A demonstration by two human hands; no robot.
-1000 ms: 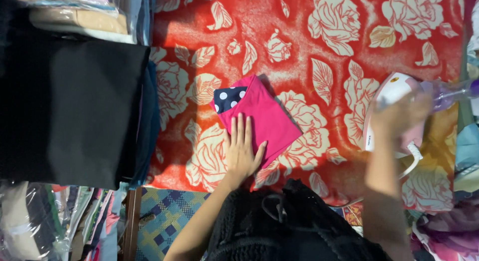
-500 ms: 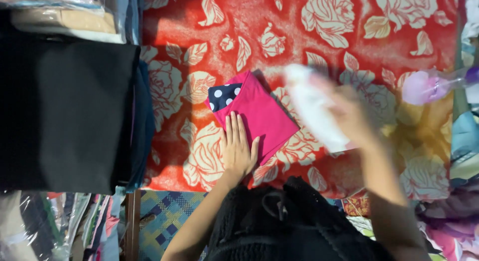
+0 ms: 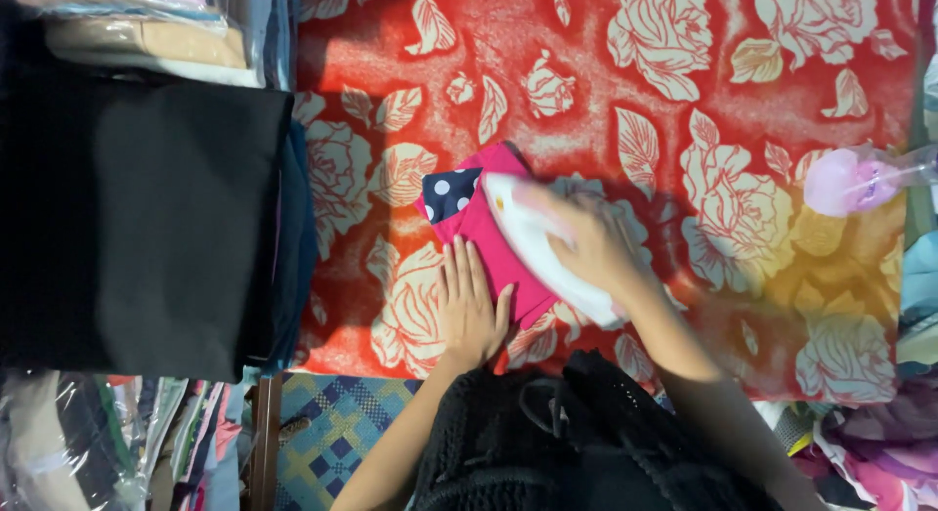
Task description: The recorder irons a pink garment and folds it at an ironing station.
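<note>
**A:** Head view first. I take the pink folded cloth [image 3: 489, 242] as my landmark; it lies on the red rose-patterned blanket [image 3: 684, 101], its long axis running diagonally from the polka-dot patch [image 3: 449, 191] down toward my body.

**B:** Where are the hands against it?

**A:** My left hand [image 3: 469, 311] lies flat, fingers spread and together-ish, pressing the cloth's near edge; it grips nothing. My right hand [image 3: 591, 242] is closed around the handle of a white iron [image 3: 537, 247], which sits on the cloth's right half, its tip pointing toward the dotted patch.

**B:** So which hand is nearer?

**A:** Both touch it, but the iron lies along the cloth's long axis, just right of my left fingertips. Well to the right of the cloth stands a pink spray bottle [image 3: 850, 179]; to its left, a black folded stack [image 3: 147, 218].
</note>
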